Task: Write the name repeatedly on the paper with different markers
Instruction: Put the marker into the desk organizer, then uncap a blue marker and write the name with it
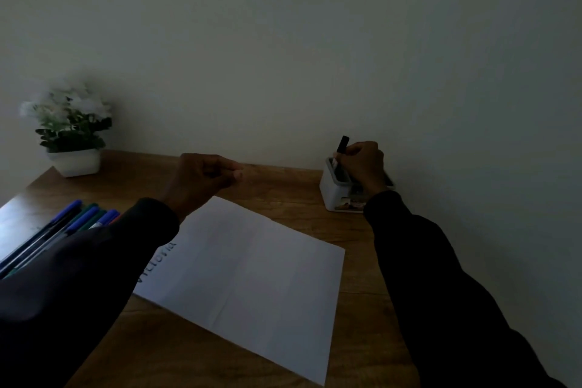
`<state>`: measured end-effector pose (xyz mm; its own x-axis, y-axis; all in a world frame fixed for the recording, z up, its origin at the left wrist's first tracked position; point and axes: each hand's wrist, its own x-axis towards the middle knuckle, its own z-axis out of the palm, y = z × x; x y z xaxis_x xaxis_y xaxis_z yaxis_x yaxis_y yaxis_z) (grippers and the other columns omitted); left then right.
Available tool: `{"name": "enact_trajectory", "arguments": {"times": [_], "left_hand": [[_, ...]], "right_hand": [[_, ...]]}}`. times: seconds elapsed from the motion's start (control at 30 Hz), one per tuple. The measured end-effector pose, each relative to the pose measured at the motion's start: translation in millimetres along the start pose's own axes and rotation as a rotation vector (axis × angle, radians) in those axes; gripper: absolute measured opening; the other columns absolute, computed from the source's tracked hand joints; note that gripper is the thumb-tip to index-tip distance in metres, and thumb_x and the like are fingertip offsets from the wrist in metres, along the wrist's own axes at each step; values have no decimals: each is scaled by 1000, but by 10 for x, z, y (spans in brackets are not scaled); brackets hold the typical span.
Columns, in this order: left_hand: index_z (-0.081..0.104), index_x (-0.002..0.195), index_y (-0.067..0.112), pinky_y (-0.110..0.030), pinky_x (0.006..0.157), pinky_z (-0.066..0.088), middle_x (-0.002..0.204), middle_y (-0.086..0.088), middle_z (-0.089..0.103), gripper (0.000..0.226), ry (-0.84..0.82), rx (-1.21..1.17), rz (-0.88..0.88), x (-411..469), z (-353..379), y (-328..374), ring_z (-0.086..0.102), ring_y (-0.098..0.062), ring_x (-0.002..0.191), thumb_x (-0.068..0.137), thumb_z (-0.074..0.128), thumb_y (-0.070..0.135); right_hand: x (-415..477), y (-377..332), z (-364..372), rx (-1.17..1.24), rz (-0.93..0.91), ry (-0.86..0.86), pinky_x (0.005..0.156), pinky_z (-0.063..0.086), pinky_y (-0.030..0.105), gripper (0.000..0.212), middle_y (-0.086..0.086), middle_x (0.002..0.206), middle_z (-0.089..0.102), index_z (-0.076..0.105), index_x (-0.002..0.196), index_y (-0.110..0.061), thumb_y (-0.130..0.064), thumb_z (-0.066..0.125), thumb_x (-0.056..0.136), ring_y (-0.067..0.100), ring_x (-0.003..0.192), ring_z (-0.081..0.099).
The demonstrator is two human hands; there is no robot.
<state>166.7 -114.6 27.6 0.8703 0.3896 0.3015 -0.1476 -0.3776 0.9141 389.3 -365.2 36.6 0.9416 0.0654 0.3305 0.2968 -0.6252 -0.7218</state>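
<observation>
right hand [362,164] pinches a black marker [342,144] above the white holder [327,195]; light, stiff, best gripped mid-barrel. left hand [201,179] curls closed, empty, left of the holder.

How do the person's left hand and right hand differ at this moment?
The right hand is closed around a dark marker at the white holder by the wall; the left hand shows nothing in its loosely curled fingers. The right hand is over the table's far right side, the left hand above the paper's far corner. The left forearm crosses the paper's written edge; the right stays off it. Both wear dark sleeves.
</observation>
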Motion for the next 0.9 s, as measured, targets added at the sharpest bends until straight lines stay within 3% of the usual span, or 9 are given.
{"name": "enact_trajectory", "arguments": {"times": [0.23,0.4,0.57,0.7,0.8,0.9], "left_hand": [[76,102,4,-8,61,50,87,-4,76,20,-16,11,-1,-35,-58,0,72,-2,74,84,76,11],[76,101,4,-5,58,48,78,9,75,17,-16,12,7,-74,-99,22,70,3,68,84,76,9],[76,98,7,-6,59,48,82,6,76,16,-1,19,21,-108,-161,22,70,3,69,83,76,12],[75,95,14,-7,62,51,87,4,74,11,5,84,43,-152,-307,1,70,2,75,84,75,15],[76,96,8,-13,69,56,88,2,75,13,28,100,71,-250,-454,-28,72,-6,80,84,76,12],[76,93,6,-13,67,56,80,8,74,11,51,65,64,-379,-607,-51,71,-1,74,82,76,4]], "right_hand": [[-18,-31,0,-24,16,33,73,50,26,27,19,96,75,77,92,2,-21,84,80,30,91,71],[-45,-61,-72,-28,31,131,84,60,42,26,15,99,75,76,94,-7,-24,86,77,30,95,72],[-156,-201,-146,30,-83,187,80,60,38,16,13,91,76,76,93,-7,-18,81,82,27,87,72],[-405,-450,-51,165,-134,1,78,58,31,16,13,93,76,77,96,-5,-15,81,84,19,82,68],[-721,-623,113,304,-184,-186,80,61,32,10,9,90,76,78,93,-9,-11,80,84,19,83,71],[-1041,-813,282,391,-203,-321,77,61,30,9,9,88,77,78,92,-8,-9,79,83,17,81,73]]}}
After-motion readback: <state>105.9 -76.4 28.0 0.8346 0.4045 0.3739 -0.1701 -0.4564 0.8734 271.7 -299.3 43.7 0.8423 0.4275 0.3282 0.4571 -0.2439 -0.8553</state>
